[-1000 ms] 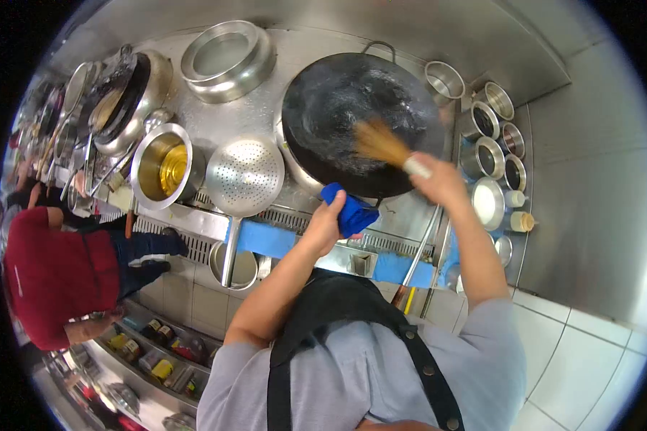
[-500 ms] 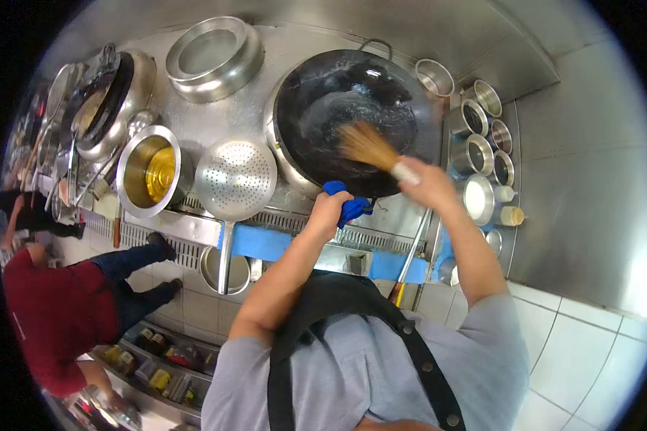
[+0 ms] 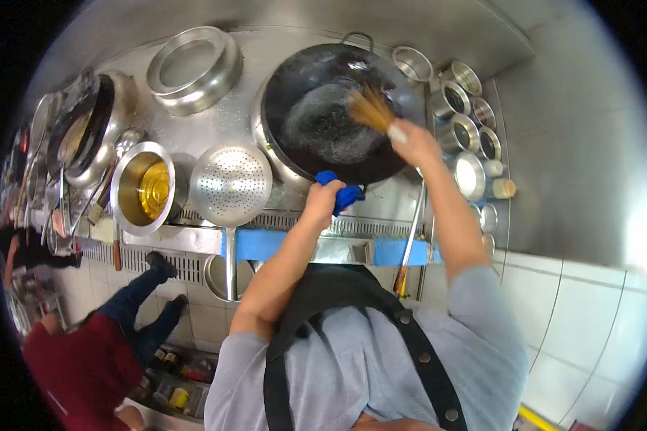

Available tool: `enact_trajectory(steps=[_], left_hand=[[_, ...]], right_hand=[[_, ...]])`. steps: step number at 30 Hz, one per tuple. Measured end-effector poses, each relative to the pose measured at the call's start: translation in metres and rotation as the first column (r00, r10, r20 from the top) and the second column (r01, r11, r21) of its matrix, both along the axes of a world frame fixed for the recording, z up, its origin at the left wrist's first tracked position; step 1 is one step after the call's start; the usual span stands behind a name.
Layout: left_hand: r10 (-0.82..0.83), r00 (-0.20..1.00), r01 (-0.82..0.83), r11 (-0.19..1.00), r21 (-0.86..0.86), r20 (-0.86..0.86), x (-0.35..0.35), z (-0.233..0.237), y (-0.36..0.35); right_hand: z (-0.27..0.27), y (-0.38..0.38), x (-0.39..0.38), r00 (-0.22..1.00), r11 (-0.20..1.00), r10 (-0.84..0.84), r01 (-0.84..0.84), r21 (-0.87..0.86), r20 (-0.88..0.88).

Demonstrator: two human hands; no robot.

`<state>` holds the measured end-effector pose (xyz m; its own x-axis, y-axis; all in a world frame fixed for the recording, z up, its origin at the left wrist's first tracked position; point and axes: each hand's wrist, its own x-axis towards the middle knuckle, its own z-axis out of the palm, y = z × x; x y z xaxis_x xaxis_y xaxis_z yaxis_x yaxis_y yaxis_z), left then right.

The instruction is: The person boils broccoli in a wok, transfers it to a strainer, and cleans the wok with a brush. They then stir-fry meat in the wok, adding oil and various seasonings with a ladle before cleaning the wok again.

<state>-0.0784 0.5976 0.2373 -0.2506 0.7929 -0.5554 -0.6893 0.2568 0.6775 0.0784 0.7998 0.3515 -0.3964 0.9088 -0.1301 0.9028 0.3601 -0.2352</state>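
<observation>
Wok (image 3: 302,118) sits on the steel table (image 3: 219,126), near rim close to the front edge, far handle toward the back wall. Left hand (image 3: 324,202): fingers closed on a bunched blue cloth (image 3: 348,197) at the near rim. Right hand (image 3: 415,144): fingers wrapped round the pale-bound grip of a bristle brush (image 3: 370,110), little gap. Bristles are inside the wok outline, right half; cannot tell how firmly they touch. Wet, whitish streaks on the dark metal.

Room: tight on the right, small steel containers (image 3: 464,133) in rows just past the wok, squeeze bottle (image 3: 504,189) beside them. Left of the wok, perforated ladle (image 3: 231,183) lies near, its handle jutting over the front edge; pot of yellow oil (image 3: 142,188) just left of that. Bare steel between the wok and the round steel vessel (image 3: 194,70) farther back. Long rod (image 3: 412,241) crosses the front edge, right of the left hand. Over the wok's middle, room is open.

Surface: shiny, spotted steel, slotted drain along the front, blue strip (image 3: 259,245) on the edge. Room: steel wall (image 3: 582,165) at right, pale floor tiles (image 3: 582,316), co-worker in dark red (image 3: 86,370) lower left, well apart from both hands.
</observation>
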Motion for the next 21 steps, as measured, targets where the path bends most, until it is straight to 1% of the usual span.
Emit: enact_trajectory(steps=[1, 2, 3, 4, 5, 6, 7, 8, 10, 12, 13, 14, 16, 18, 19, 20, 21], left_hand=[[-0.007, 1.0, 0.007, 1.0, 0.01, -0.026, -0.002, -0.001, 0.001], [-0.02, 0.998, 0.021, 1.0, 0.023, -0.055, -0.003, -0.001, 0.003], [-0.044, 0.999, 0.044, 0.999, -0.019, -0.025, -0.004, 0.004, 0.003], [-0.067, 0.998, 0.067, 0.996, -0.059, 0.003, -0.004, 0.009, 0.004], [-0.076, 0.997, 0.076, 0.997, -0.027, 0.013, -0.004, 0.005, 0.004], [-0.089, 0.996, 0.089, 0.996, -0.001, 0.019, -0.004, -0.003, 0.004], [-0.075, 0.995, 0.071, 0.995, 0.063, 0.064, -0.003, -0.009, 0.006], [-0.107, 0.991, 0.1, 0.991, 0.088, 0.074, -0.004, -0.01, 0.006], [-0.131, 0.99, 0.13, 0.991, 0.026, 0.046, -0.006, -0.006, 0.005], [-0.106, 0.993, 0.109, 0.993, -0.055, 0.054, -0.006, -0.015, 0.011], [-0.072, 0.995, 0.074, 0.997, -0.018, 0.074, -0.005, -0.021, 0.011], [-0.126, 0.988, 0.127, 0.992, -0.013, 0.088, -0.008, -0.026, 0.012], [-0.164, 0.98, 0.167, 0.986, -0.021, 0.111, -0.008, -0.016, 0.012], [-0.124, 0.982, 0.133, 0.989, -0.057, 0.144, -0.008, -0.022, 0.014], [-0.138, 0.981, 0.148, 0.987, -0.065, 0.133, -0.004, -0.008, 0.011], [-0.133, 0.984, 0.144, 0.986, -0.084, 0.119, -0.003, -0.005, 0.011], [-0.155, 0.978, 0.169, 0.981, -0.093, 0.141, -0.001, 0.003, 0.01]], right_hand=[[0.003, 0.005, -0.016, 0.996, 0.999, -0.047, 0.046, -0.011, -0.073], [-0.008, 0.005, -0.036, 0.987, 0.995, -0.103, 0.102, -0.012, -0.124], [-0.007, -0.014, -0.058, 0.981, 0.994, -0.114, 0.111, -0.023, -0.16], [-0.03, -0.021, -0.07, 0.981, 0.996, -0.07, 0.06, -0.059, -0.18], [-0.026, -0.043, -0.083, 0.993, 0.992, -0.062, 0.051, -0.115, -0.099], [-0.021, -0.067, -0.084, 0.995, 0.987, -0.013, -0.003, -0.163, -0.095], [-0.006, -0.09, -0.076, 0.997, 0.981, 0.048, -0.058, -0.185, -0.058], [-0.008, -0.102, -0.055, 0.994, 0.981, 0.083, -0.093, -0.169, -0.064], [0.027, -0.11, -0.005, 0.993, 0.976, 0.117, -0.111, -0.186, 0.023], [0.015, -0.077, 0.057, 0.996, 0.994, 0.043, -0.035, -0.101, 0.08], [0.024, -0.065, 0.073, 0.996, 0.995, -0.06, 0.065, -0.069, 0.069], [0.04, -0.061, 0.09, 0.984, 0.985, -0.167, 0.169, -0.039, 0.055], [0.065, -0.075, 0.11, 0.957, 0.962, -0.271, 0.271, -0.009, -0.1], [0.026, -0.11, 0.134, 0.885, 0.936, -0.312, 0.349, 0.047, -0.346], [-0.002, -0.14, 0.141, 0.83, 0.928, -0.252, 0.352, 0.117, -0.497], [-0.011, -0.179, 0.137, 0.804, 0.897, -0.386, 0.441, 0.02, -0.453], [-0.047, -0.21, 0.136, 0.718, 0.883, -0.38, 0.469, 0.002, -0.583]])
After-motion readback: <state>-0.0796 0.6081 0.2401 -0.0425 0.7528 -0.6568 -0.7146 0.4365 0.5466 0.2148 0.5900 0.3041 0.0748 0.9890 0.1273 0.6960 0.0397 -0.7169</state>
